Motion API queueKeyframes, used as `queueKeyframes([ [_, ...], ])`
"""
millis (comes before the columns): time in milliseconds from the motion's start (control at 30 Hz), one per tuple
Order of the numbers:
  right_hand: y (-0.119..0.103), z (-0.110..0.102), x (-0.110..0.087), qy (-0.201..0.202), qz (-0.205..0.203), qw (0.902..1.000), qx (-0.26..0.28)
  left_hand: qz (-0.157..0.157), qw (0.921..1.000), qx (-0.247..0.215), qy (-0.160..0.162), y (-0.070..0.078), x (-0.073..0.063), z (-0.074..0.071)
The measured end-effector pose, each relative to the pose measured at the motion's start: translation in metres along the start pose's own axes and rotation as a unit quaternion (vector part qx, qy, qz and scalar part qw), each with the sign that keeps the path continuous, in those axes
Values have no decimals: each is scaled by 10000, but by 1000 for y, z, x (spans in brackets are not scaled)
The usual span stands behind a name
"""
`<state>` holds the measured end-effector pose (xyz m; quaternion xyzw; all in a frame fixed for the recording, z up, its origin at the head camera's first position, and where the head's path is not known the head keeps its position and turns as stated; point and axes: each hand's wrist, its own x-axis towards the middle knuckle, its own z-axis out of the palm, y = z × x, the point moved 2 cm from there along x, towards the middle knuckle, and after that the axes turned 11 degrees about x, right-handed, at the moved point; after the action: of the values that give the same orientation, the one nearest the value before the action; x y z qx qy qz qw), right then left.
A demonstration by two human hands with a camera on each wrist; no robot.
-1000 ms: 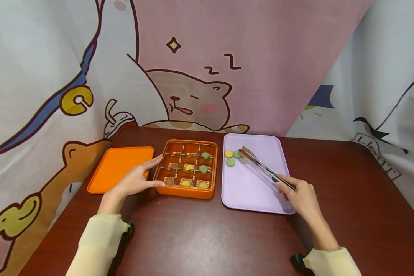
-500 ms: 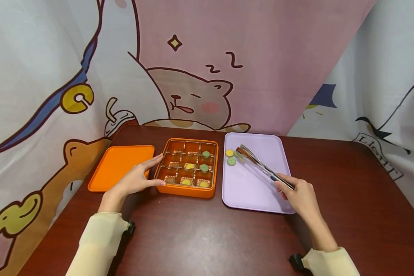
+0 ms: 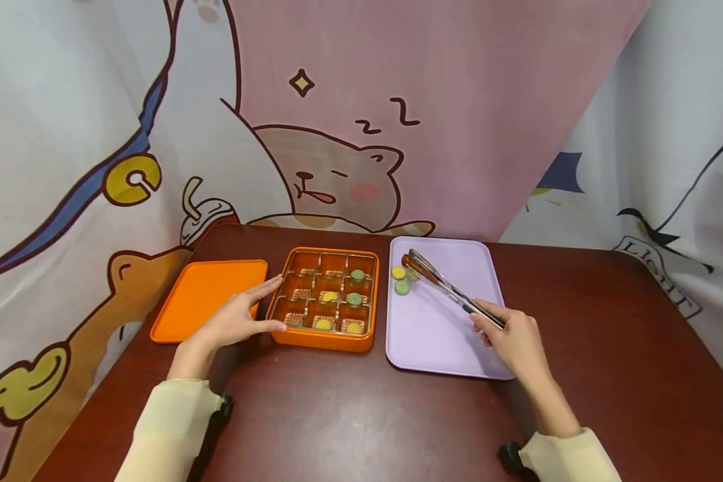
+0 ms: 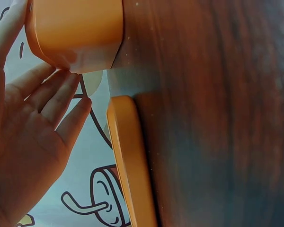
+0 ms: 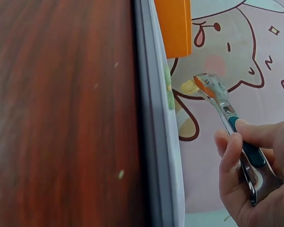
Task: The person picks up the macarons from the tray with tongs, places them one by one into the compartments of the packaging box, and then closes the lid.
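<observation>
My right hand (image 3: 517,338) grips a pair of metal tongs (image 3: 442,284) by the handle, over the purple tray. A small yellow cookie-like piece (image 5: 189,87) shows at the tongs' tips in the right wrist view, raised above the tray. Below the tips lie a round yellow piece (image 3: 399,273) and green pieces (image 3: 402,287). My left hand (image 3: 229,321) rests with extended, spread fingers against the left side of an orange box (image 3: 322,341), thumb at its front left corner. The box's clear divided insert holds green pieces (image 3: 354,298) and yellow pieces (image 3: 354,327); some compartments are bare.
The purple tray (image 3: 434,335) lies right of the box on a dark wooden table (image 3: 337,415). An orange lid (image 3: 211,294) lies flat at the left, partly behind the left hand. A cartoon-printed curtain (image 3: 458,120) hangs behind the table.
The tongs have moved left, their tips coming over the pieces at the tray's left side. The right hand has shifted slightly left too. The left hand keeps its place at the box.
</observation>
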<state>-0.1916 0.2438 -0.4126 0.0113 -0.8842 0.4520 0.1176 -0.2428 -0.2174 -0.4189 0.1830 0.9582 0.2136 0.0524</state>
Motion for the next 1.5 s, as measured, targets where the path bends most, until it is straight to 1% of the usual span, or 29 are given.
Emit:
queueKeyframes([
  [167,-8,12,-1,-83,-38,9997,214,16,10000,-14,-17,-2,-4,4],
  [300,-19,25,3,-180,-16,9984,535,36,10000,-15,-28,-3,-5,4],
  [433,-33,39,13,-288,-36,9960,850,56,10000,27,20,-1,-3,3],
  [567,-45,53,23,-362,-109,9940,1024,81,9999,-2,68,2,1,1],
  [767,-54,75,30,-574,-72,9910,1211,120,9999,-26,66,4,3,3],
  [967,-57,91,30,-753,-81,9915,1056,108,9999,25,98,3,2,3],
  [1133,-52,99,26,-792,-128,9942,714,76,9999,93,88,4,-2,4],
  [1300,-53,99,27,-819,-245,9957,350,120,9998,83,94,5,-2,4],
  [1500,-56,97,34,-960,-205,9950,203,109,9999,81,47,5,2,1],
])
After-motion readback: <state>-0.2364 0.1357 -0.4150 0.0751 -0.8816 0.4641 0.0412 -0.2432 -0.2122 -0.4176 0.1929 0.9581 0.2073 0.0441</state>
